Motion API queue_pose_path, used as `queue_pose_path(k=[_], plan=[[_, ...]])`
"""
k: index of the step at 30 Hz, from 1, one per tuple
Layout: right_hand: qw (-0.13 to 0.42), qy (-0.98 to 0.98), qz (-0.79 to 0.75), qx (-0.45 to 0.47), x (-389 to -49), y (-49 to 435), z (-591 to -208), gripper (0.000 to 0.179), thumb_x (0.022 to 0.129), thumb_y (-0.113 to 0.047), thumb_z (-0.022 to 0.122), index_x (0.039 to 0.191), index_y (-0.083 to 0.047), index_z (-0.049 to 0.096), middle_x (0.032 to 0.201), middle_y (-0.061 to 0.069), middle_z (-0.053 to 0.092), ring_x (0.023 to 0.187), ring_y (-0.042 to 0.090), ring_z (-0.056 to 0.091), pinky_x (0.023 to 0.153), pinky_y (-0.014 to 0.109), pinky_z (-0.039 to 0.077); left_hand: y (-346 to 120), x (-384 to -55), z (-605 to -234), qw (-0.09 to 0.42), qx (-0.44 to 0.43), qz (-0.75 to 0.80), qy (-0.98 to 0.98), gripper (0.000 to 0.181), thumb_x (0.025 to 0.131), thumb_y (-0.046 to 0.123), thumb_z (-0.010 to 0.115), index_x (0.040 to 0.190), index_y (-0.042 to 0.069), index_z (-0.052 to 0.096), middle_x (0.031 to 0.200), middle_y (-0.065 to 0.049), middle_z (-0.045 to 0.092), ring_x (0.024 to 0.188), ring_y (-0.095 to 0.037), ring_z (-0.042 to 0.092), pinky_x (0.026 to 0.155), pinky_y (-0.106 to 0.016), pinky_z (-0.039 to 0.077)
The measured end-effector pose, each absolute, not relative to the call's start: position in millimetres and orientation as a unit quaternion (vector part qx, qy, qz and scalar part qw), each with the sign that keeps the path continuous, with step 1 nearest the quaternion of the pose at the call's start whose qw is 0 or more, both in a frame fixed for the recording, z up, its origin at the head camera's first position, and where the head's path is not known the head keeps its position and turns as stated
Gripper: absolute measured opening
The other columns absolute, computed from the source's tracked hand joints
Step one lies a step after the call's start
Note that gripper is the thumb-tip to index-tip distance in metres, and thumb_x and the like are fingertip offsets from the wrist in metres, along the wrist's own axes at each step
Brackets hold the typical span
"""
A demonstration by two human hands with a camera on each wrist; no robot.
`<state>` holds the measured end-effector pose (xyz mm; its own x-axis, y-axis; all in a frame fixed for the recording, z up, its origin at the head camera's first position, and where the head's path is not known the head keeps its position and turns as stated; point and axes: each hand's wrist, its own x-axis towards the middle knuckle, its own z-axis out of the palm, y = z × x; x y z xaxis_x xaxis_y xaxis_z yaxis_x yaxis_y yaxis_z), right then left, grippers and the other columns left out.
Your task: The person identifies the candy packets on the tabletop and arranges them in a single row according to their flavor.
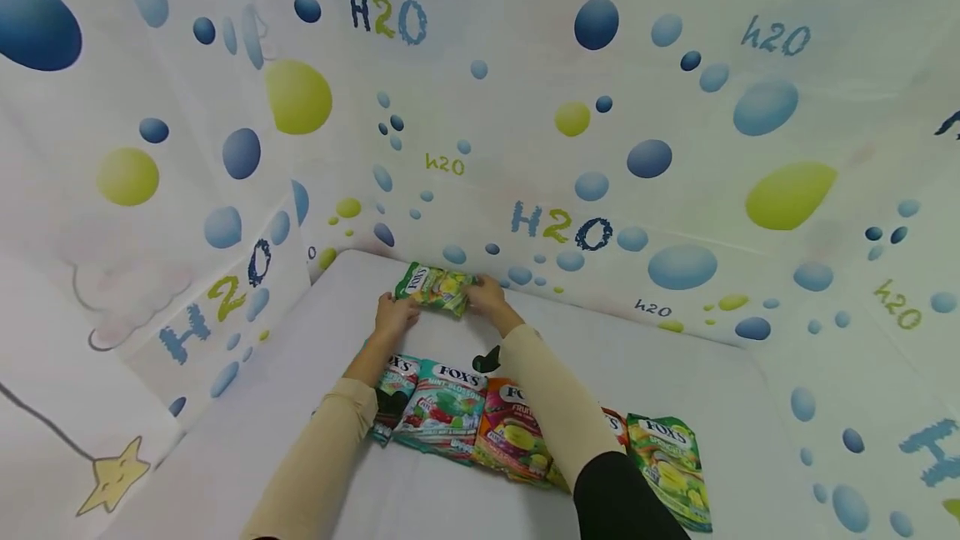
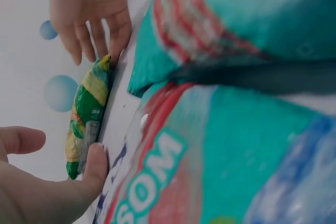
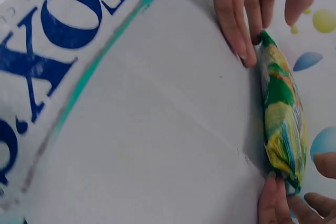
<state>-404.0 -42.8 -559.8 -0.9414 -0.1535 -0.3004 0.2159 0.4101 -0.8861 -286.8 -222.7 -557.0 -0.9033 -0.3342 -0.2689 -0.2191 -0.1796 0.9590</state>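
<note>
Both hands work on one green and yellow candy bag (image 1: 437, 287) at the far edge of the bench (image 1: 675, 373), close against the bubble-printed wall (image 1: 600, 190). Left hand (image 1: 395, 314) has its fingers loosely extended, thumb and fingertips touching the bag's left end, while right hand (image 1: 487, 294) rests straight fingers on the right end; neither wraps around it, so the bag seems steadied and lined up between them rather than lifted. From the wrist views it lies on its back with the long side parallel to the wall. Nearer the person than this bag, a row of candy bags (image 1: 517, 432) lies side by side, and both sleeves cross over it, hiding part of the row.
</note>
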Motion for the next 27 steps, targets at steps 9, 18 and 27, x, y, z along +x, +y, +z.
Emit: queue_pose_path(k=[9, 18, 27], plan=[[0.199, 0.773, -0.602, -0.002, -400, -36, -552, 0.056, 0.104, -0.015, 0.063, 0.154, 0.004, 0.046, 0.142, 0.021, 0.061, 0.127, 0.032, 0.063, 0.101, 0.036, 0.055, -232, -288, -551, 0.021, 0.246, -0.793, -0.557, 0.069, 0.106, 0.009, 0.043, 0.165, 0.000, 0.009, 0.154, -0.028, 0.037, 0.122, -0.034, 0.059, 0.110, -0.038, 0.049], [0.207, 0.771, -0.602, 0.033, -401, -38, -556, 0.067, 0.101, -0.016, 0.068, 0.159, -0.001, 0.039, 0.158, 0.018, 0.047, 0.114, 0.022, 0.064, 0.093, 0.030, 0.056, -229, -288, -553, 0.020, 0.253, -0.797, -0.548, 0.074, 0.104, 0.008, 0.047, 0.166, 0.003, 0.007, 0.153, -0.027, 0.037, 0.126, -0.035, 0.055, 0.109, -0.039, 0.050], [0.216, 0.768, -0.600, 0.059, -404, -38, -557, 0.061, 0.098, -0.020, 0.074, 0.152, -0.002, 0.052, 0.136, 0.014, 0.065, 0.099, 0.021, 0.067, 0.085, 0.030, 0.056, -229, -287, -550, 0.030, 0.250, -0.790, -0.560, 0.070, 0.101, 0.007, 0.050, 0.163, -0.001, 0.016, 0.142, -0.026, 0.043, 0.111, -0.029, 0.059, 0.109, -0.040, 0.050]])
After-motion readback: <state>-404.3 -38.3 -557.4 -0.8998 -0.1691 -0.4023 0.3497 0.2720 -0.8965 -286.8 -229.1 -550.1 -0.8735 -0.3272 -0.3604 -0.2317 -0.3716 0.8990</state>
